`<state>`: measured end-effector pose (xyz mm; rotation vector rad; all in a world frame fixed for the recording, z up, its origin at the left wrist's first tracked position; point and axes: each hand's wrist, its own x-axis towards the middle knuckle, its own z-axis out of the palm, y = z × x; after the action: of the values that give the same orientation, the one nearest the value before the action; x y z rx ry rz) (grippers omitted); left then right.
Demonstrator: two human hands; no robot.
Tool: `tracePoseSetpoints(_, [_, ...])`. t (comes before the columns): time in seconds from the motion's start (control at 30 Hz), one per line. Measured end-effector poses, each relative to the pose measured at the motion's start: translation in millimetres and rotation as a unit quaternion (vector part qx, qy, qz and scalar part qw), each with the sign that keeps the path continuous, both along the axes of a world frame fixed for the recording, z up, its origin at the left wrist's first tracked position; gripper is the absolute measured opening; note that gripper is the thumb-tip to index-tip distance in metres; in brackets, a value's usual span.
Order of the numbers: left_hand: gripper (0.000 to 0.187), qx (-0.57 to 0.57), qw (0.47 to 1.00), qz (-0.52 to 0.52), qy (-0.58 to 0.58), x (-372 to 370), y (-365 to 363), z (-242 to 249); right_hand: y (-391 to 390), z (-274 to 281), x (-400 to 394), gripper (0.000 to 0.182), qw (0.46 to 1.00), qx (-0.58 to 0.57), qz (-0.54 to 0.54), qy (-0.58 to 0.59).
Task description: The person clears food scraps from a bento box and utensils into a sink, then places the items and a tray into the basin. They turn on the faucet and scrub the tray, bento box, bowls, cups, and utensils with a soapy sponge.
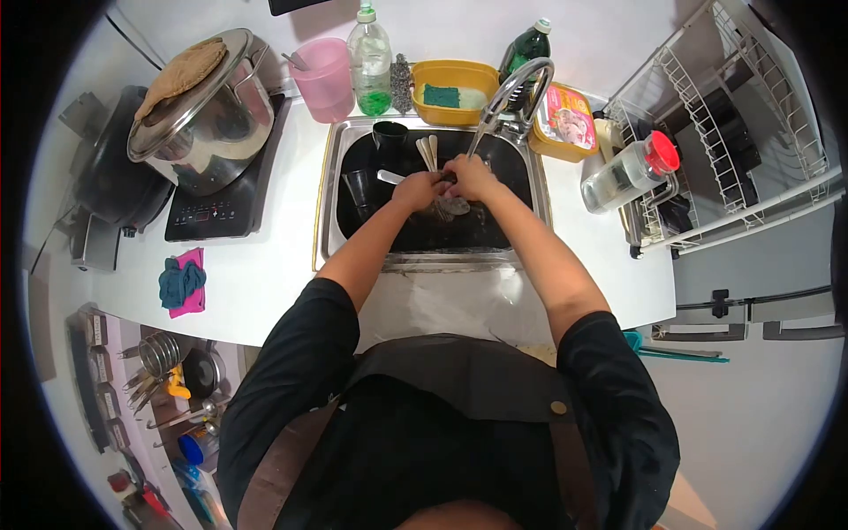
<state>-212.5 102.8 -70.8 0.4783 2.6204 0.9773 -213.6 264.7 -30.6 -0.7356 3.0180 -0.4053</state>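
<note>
Both my hands are over the black sink basin [406,234], close together under the curved metal faucet [521,88]. My left hand [417,191] is closed around a bundle of cutlery [427,152]. Pale handles stick out beyond my fingers, and shiny metal ends show below them. My right hand [473,179] is closed at the same bundle, its fingertips partly hidden. A flat light handle [389,177] lies just left of my left hand. Dark cups [389,134] stand in the basin's back left part.
Behind the sink are a pink pitcher [323,81], a soap bottle [370,62] and a yellow tub [454,74] with a green sponge [442,96]. A steel pot [216,124] sits on the cooktop [216,212] at left. A red-lidded jar [623,177] and dish rack [707,141] are at right.
</note>
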Motion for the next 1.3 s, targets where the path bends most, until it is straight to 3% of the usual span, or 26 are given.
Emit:
tracePoseSetpoints(0.03, [0.039,0.003,1.000,0.008,0.008,0.8,0.1,-1.6,-0.4,-9.4,-7.8,0.034,0.996,-0.036,-0.004,-0.087])
tracePoseSetpoints(0.1, [0.045,0.010,0.999,0.026,0.026,0.9,-0.5,-7.3,-0.1,-18.1,-17.3,0.029,0.996,-0.032,0.008,-0.082])
tracePoseSetpoints(0.13, [0.049,0.112,0.992,0.050,-0.040,3.5,0.0,-12.7,-1.0,-17.9,-19.5,0.027,0.996,-0.030,0.014,-0.078])
tracePoseSetpoints(0.2, [0.058,0.311,0.930,0.096,-0.169,14.9,4.0,-17.1,-0.8,-17.8,-17.9,0.022,0.981,-0.185,-0.027,-0.054])
tracePoseSetpoints(0.23, [0.056,0.386,0.867,0.129,-0.288,17.9,7.3,-14.2,-1.5,-18.2,-15.1,0.020,0.963,-0.262,-0.046,-0.043])
tracePoseSetpoints(0.3, [0.053,0.506,0.677,0.185,-0.502,22.8,17.5,-8.6,-19.1,-18.5,-7.8,0.022,0.943,-0.288,-0.166,0.013])
tracePoseSetpoints(0.33, [0.056,0.521,0.632,0.207,-0.535,22.5,25.0,-10.6,-25.7,-16.9,-5.4,0.023,0.927,-0.298,-0.224,0.041])
tracePoseSetpoints(0.4, [0.063,0.547,0.534,0.249,-0.595,20.1,35.6,-9.6,-26.6,-32.7,-6.3,0.031,0.904,-0.374,-0.205,-0.023])
tracePoseSetpoints(0.47, [0.065,0.497,0.620,0.241,-0.557,14.8,25.6,-6.8,-26.7,-31.9,3.0,0.038,0.898,-0.399,-0.163,-0.089])
tracePoseSetpoints(0.53, [0.065,0.438,0.685,0.220,-0.539,14.5,21.6,-1.7,-24.6,-31.8,-3.7,0.043,0.932,-0.319,-0.168,-0.038])
tracePoseSetpoints(0.57, [0.060,0.349,0.779,0.235,-0.465,9.6,26.1,-15.6,-23.9,-31.5,-8.8,0.046,0.945,-0.277,-0.172,-0.014])
tracePoseSetpoints(0.6, [0.056,0.265,0.898,0.199,-0.291,6.0,27.7,-32.8,-23.9,-31.1,-14.1,0.049,0.956,-0.235,-0.175,0.011])
tracePoseSetpoints(0.63, [0.052,0.168,0.969,0.152,-0.101,4.6,27.8,-45.7,-27.2,-28.2,-20.7,0.047,0.957,-0.206,-0.206,-0.012])
tracePoseSetpoints(0.67, [0.048,0.064,0.989,0.097,0.095,2.2,26.9,-58.1,-26.4,-29.0,-23.5,0.046,0.952,-0.207,-0.223,-0.013])
tracePoseSetpoints(0.73, [0.030,-0.017,0.986,0.054,0.156,4.6,12.7,-42.3,-23.3,-38.3,-29.1,0.045,0.944,-0.208,-0.255,-0.015])
tracePoseSetpoints(0.77, [0.021,-0.058,0.980,0.033,0.186,6.6,4.0,-31.6,-18.2,-41.2,-27.7,0.047,0.894,-0.328,-0.269,-0.144])
tracePoseSetpoints(0.83, [0.016,0.055,0.997,0.041,0.023,-1.3,-7.8,-26.4,-6.2,-37.2,-19.4,0.050,0.705,-0.532,-0.270,-0.384])
tracePoseSetpoints(0.87, [0.014,0.112,0.991,0.045,-0.060,-5.6,-10.5,-24.1,-2.1,-33.3,-21.9,0.052,0.835,-0.396,-0.199,-0.327])
tracePoseSetpoints(0.9, [0.019,0.107,0.993,0.004,0.046,-5.6,-10.1,-22.5,0.4,-19.7,-23.2,0.054,0.928,-0.242,-0.119,-0.258])
tracePoseSetpoints(0.93, [0.022,0.111,0.991,0.003,0.080,-3.5,-6.9,-21.8,1.1,-12.1,-23.2,0.056,0.980,-0.078,-0.034,-0.178])
tracePoseSetpoints(1.0, [0.027,0.119,0.982,0.000,0.149,-0.4,1.9,-13.8,-0.9,-12.5,-22.4,0.049,0.985,-0.082,-0.104,-0.107])
tracePoseSetpoints(1.03, [0.034,0.071,0.987,-0.040,0.140,-4.0,-0.1,-9.4,-1.2,-11.9,-22.4,0.046,0.984,-0.084,-0.139,-0.070])
tracePoseSetpoints(1.13, [0.056,-0.072,0.975,-0.152,0.144,-13.7,-11.0,7.1,5.4,4.1,-26.9,0.043,0.957,-0.066,-0.208,-0.189])
tracePoseSetpoints(1.23, [0.089,-0.234,0.922,-0.260,0.165,-12.6,-16.8,13.8,16.7,-31.4,-25.0,0.045,0.936,-0.168,-0.283,-0.125])
tracePoseSetpoints(1.3, [0.087,-0.287,0.881,-0.301,0.226,-19.6,-15.2,14.4,13.8,-35.2,-17.8,0.042,0.939,-0.091,-0.286,-0.170])
